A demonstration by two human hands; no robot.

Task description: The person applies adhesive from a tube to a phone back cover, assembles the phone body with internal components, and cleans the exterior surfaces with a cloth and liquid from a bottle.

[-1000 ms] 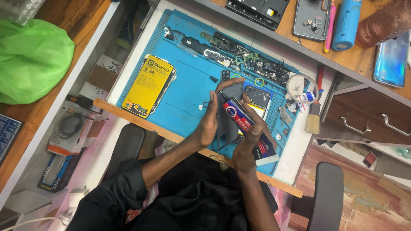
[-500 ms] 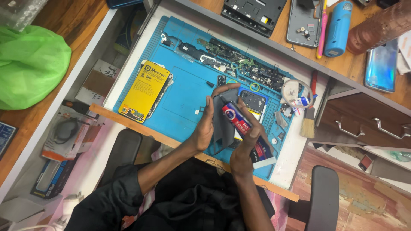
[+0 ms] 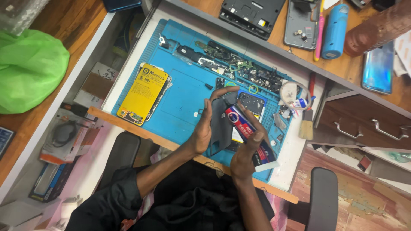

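Bright, even indoor light, no hard shadows; soft shade under hands (image 3: 222, 137) on the blue mat (image 3: 180, 98). Mild glare on the phone screen (image 3: 377, 64) top right & on the green bag (image 3: 30, 68). Centre fairly sharp; slight softness & wide-angle stretch twd edges, esp. lower corners.
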